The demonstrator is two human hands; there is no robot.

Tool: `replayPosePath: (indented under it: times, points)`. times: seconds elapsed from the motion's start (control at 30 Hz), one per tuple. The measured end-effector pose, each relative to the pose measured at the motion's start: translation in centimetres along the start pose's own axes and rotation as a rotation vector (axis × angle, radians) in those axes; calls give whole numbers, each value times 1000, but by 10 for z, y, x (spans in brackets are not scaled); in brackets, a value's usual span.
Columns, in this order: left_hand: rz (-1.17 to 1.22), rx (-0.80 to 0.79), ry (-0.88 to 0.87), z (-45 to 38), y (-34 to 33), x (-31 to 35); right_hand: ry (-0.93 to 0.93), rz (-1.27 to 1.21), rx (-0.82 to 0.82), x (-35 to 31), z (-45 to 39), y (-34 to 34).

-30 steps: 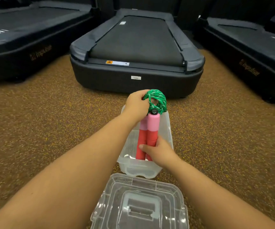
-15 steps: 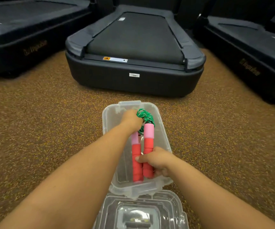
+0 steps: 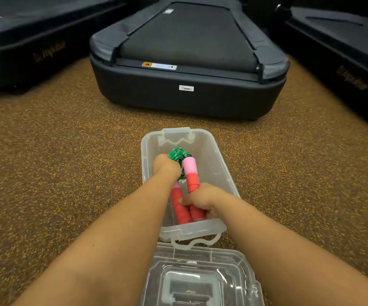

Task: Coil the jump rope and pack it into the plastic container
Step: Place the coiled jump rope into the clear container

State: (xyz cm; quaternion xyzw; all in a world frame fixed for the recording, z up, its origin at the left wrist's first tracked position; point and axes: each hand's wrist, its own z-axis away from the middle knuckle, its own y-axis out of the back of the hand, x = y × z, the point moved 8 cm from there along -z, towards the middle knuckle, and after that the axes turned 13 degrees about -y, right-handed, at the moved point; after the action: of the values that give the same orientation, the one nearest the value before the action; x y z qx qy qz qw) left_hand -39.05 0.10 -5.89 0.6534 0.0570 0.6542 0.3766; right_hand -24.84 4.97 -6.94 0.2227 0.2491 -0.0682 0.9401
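As hands (image 3: pixel 200 198) lowered, rope (image 3: pixel 177 153) inside container (image 3: pixel 214 151)

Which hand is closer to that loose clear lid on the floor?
Right. The right hand grips the red handles at the container's near end, just beyond the lid. The left hand holds the green rope deeper in, farther away.

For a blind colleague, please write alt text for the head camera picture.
Two bare hands lower a jump rope into a clear plastic container on speckled brown floor: the left hand grips the green coil, the right hand holds the red-pink handles. The lid lies nearer; dark treadmills stand behind.
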Motion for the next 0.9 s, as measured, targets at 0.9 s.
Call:
replayPosePath:
  times: [0.9]
  points:
    - [-357,-196,-17,-19,-31,1,-130,561,134,1,-25,7]
